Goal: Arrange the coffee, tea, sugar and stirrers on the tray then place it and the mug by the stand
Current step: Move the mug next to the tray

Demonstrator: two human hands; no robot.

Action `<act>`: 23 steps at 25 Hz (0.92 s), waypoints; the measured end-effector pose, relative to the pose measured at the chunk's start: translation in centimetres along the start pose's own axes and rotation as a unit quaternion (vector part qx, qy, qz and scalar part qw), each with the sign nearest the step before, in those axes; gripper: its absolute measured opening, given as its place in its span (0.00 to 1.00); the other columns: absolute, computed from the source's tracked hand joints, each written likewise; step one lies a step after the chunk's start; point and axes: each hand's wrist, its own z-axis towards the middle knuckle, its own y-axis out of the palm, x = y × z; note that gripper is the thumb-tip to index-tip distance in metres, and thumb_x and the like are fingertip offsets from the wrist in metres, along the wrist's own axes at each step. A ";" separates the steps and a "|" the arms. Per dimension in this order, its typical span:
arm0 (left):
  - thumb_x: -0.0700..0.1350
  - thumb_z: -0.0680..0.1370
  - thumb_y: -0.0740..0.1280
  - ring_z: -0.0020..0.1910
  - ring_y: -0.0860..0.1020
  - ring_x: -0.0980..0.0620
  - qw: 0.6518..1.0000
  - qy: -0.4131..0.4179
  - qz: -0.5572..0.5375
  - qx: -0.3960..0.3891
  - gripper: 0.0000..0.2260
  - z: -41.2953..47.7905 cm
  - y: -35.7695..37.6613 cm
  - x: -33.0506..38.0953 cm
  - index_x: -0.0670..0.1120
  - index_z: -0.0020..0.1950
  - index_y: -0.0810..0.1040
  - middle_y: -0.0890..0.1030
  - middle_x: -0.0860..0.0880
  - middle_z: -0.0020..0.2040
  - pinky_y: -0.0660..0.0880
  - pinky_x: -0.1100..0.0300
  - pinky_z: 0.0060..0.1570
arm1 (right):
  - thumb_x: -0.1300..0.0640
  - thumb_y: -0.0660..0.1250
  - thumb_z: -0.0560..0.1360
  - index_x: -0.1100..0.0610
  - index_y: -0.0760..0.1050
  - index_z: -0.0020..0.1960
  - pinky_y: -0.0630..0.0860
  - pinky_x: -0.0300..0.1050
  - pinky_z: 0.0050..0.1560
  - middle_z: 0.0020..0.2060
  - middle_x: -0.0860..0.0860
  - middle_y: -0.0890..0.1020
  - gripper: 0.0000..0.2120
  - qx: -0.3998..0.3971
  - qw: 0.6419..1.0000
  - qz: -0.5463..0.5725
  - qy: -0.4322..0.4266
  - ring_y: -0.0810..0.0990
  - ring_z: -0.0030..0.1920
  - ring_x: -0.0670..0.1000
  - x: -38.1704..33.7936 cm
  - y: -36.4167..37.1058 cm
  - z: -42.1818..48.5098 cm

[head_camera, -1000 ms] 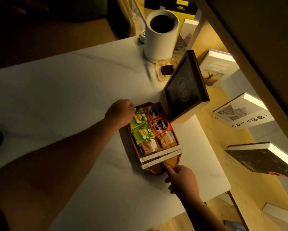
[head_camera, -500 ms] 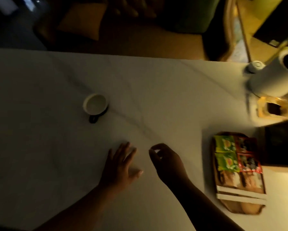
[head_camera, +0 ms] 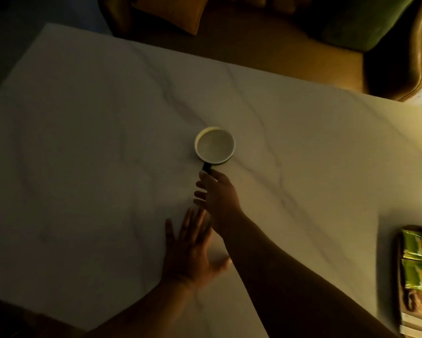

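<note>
A white mug point(head_camera: 214, 145) with a dark handle point(head_camera: 207, 167) stands upright near the middle of the white marble table point(head_camera: 83, 142). My right hand point(head_camera: 218, 195) is stretched out to it, index fingertip and thumb at the end of the handle, the other fingers spread. My left hand point(head_camera: 192, 250) lies flat and open on the table just behind, holding nothing. At the right edge of the view sits the wooden tray point(head_camera: 399, 264), cut off by the frame, with green tea packets point(head_camera: 418, 247) and brown sachets point(head_camera: 417, 301) in it.
Beyond the table's far edge are a brown seat with an orange cushion point(head_camera: 170, 11) and a green armchair point(head_camera: 366, 23). The room is dim. The stand is out of view to the right.
Both hands left the tray and the view swung left. My right hand has reached forward to the mug's handle, and my left hand has settled flat on the table.
</note>
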 end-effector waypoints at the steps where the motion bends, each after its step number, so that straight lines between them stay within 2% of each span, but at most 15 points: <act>1: 0.76 0.67 0.59 0.80 0.51 0.42 1.000 0.001 -0.004 0.002 0.43 0.0 0.1 -0.1 0.54 0.77 0.66 0.56 0.46 0.81 0.42 0.29 0.72 | 0.53 0.70 0.80 0.55 0.76 0.62 0.78 0.49 0.42 0.46 0.55 0.81 0.12 0.002 1.000 0.026 0.007 0.79 0.42 0.54 0.0 0.5 0.6; 3: 0.75 0.67 0.60 0.80 0.51 0.41 1.000 0.008 -0.003 0.000 0.42 0.0 0.1 -0.4 0.54 0.76 0.67 0.57 0.46 0.81 0.40 0.30 0.72 | 0.55 0.68 0.81 0.53 0.77 0.53 0.78 0.48 0.41 0.45 0.54 0.80 0.04 0.014 0.999 0.047 0.015 0.78 0.41 0.53 0.0 1.3 1.5; 4: 0.75 0.66 0.61 0.80 0.52 0.41 1.000 0.012 0.000 0.000 0.42 0.0 0.2 -0.4 0.55 0.75 0.67 0.57 0.45 0.81 0.40 0.30 0.72 | 0.55 0.67 0.81 0.53 0.77 0.50 0.78 0.47 0.40 0.43 0.54 0.80 0.02 0.025 0.998 0.047 0.017 0.78 0.40 0.53 0.0 1.6 1.7; 8: 0.77 0.68 0.57 0.79 0.55 0.40 1.000 0.024 0.015 -0.003 0.42 0.1 0.6 -0.5 0.54 0.75 0.63 0.57 0.45 0.81 0.43 0.28 0.71 | 0.57 0.66 0.82 0.58 0.78 0.45 0.78 0.43 0.35 0.36 0.54 0.79 0.08 0.087 0.996 0.013 -0.010 0.78 0.34 0.51 -0.8 1.0 1.9; 11: 0.78 0.69 0.51 0.79 0.53 0.39 0.999 0.017 0.036 -0.009 0.44 0.3 0.6 -0.4 0.55 0.80 0.58 0.55 0.44 0.81 0.47 0.26 0.70 | 0.55 0.65 0.82 0.58 0.79 0.44 0.84 0.52 0.46 0.35 0.55 0.81 0.11 0.103 0.995 0.000 -0.016 0.81 0.35 0.53 -1.6 -2.8 -1.0; 14: 0.75 0.71 0.53 0.79 0.51 0.35 0.998 0.031 0.053 -0.012 0.43 -0.2 0.6 1.1 0.53 0.80 0.58 0.54 0.42 0.81 0.48 0.26 0.70 | 0.55 0.66 0.82 0.58 0.81 0.46 0.83 0.56 0.51 0.38 0.56 0.84 0.09 0.122 0.992 0.004 -0.041 0.84 0.39 0.53 -0.5 -9.6 -6.6; 19: 0.73 0.72 0.55 0.79 0.49 0.35 0.981 0.179 0.068 -0.029 0.40 -0.1 2.5 10.4 0.55 0.80 0.58 0.53 0.43 0.82 0.47 0.26 0.70 | 0.60 0.65 0.82 0.63 0.81 0.49 0.84 0.50 0.48 0.40 0.58 0.86 0.08 0.202 0.962 0.175 -0.053 0.86 0.42 0.55 5.1 -21.8 -16.2; 23: 0.73 0.72 0.56 0.79 0.49 0.35 0.959 0.268 0.085 -0.030 0.41 0.4 4.6 20.0 0.54 0.81 0.56 0.53 0.43 0.82 0.47 0.28 0.71 | 0.60 0.65 0.82 0.65 0.81 0.54 0.81 0.52 0.50 0.46 0.63 0.87 0.09 0.272 0.892 0.359 -0.039 0.87 0.49 0.61 9.9 -29.4 -21.7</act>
